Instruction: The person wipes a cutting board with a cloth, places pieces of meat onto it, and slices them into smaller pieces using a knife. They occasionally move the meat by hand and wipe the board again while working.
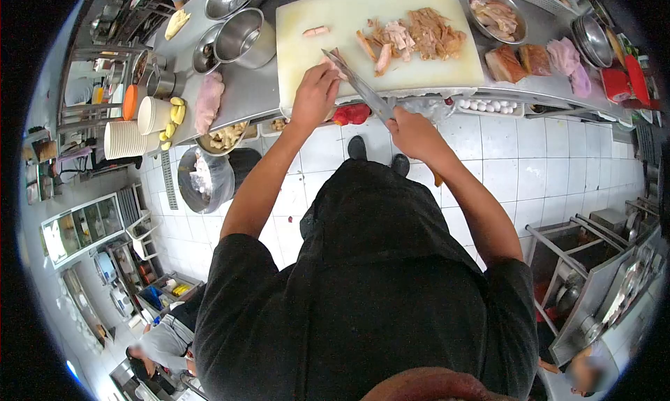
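My right hand [417, 131] is closed around the handle of a large kitchen knife [366, 90], its blade slanting up and left across the white cutting board [314, 62]. At the board's front left, my left hand [317, 92] presses its bent fingers on a piece of meat [339, 64], which the blade touches or nearly touches. The fingers partly cover that piece. Right of the blade lie pale cut meat pieces [398, 38] and a heap of brown sliced meat [436, 34]. One small strip of meat [316, 31] sits apart at the left.
Metal pots [246, 38] stand left of the board, near a raw pink meat piece [209, 102]. At right are a bowl of meat [497, 17], browned meat blocks [506, 64] and a pink cloth [569, 64]. Lined bin [206, 181] on the floor; another person [167, 342] behind.
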{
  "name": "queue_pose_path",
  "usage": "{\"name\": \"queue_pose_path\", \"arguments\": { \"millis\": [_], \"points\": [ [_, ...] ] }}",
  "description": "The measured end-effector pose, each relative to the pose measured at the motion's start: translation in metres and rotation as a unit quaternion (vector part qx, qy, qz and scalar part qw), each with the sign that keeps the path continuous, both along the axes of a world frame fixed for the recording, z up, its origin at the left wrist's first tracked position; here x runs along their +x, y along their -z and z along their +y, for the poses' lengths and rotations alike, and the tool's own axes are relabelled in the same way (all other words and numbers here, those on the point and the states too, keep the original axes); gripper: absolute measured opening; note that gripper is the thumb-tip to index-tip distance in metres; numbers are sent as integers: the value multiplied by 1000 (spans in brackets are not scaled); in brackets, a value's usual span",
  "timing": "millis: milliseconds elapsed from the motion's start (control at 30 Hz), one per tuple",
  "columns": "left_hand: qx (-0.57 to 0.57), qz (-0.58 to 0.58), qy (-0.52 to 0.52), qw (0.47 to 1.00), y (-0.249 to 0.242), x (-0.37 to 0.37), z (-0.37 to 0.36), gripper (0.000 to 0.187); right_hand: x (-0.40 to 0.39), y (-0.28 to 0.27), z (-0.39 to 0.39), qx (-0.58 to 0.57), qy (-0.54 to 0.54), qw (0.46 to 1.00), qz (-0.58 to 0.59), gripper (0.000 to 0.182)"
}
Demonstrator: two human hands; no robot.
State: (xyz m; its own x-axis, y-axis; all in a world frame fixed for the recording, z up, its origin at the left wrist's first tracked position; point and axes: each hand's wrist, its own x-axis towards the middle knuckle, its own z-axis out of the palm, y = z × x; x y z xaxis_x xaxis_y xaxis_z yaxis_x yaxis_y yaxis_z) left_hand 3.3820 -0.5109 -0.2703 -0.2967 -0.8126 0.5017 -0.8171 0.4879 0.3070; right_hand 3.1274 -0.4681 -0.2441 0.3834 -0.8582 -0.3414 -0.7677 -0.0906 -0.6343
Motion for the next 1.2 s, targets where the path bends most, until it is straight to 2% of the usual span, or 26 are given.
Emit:
{"name": "queue_pose_path", "arguments": {
  "millis": [200,333,500,600,733,867,967,1067,1200],
  "points": [
    [10,4,-23,1000,-1,3,8,23,-6,-16,8,12,-3,1000,25,26],
    [14,8,-23,1000,-14,-4,13,24,8,-12,7,-37,8,998,52,25],
    [12,7,33,999,-11,-9,8,22,8,-17,10,-29,0,997,65,22],
    [3,-5,42,999,-5,-7,6,21,-4,2,-2,-47,-25,998,13,26],
    [1,-6,48,999,-4,-7,5,20,-14,-12,-29,96,-10,995,-27,32],
    [-6,-9,44,999,-4,-9,6,17,-7,-16,-37,27,-24,999,-12,33],
    [-18,-31,34,999,-7,-8,7,16,-10,-3,-38,-118,-65,990,44,31],
    [-20,-30,31,999,-9,-11,10,17,-7,-11,-36,-86,-51,991,93,29],
    [-11,-36,33,999,-8,-10,11,17,-5,-11,-35,-123,-43,985,111,26]
  ]
}}
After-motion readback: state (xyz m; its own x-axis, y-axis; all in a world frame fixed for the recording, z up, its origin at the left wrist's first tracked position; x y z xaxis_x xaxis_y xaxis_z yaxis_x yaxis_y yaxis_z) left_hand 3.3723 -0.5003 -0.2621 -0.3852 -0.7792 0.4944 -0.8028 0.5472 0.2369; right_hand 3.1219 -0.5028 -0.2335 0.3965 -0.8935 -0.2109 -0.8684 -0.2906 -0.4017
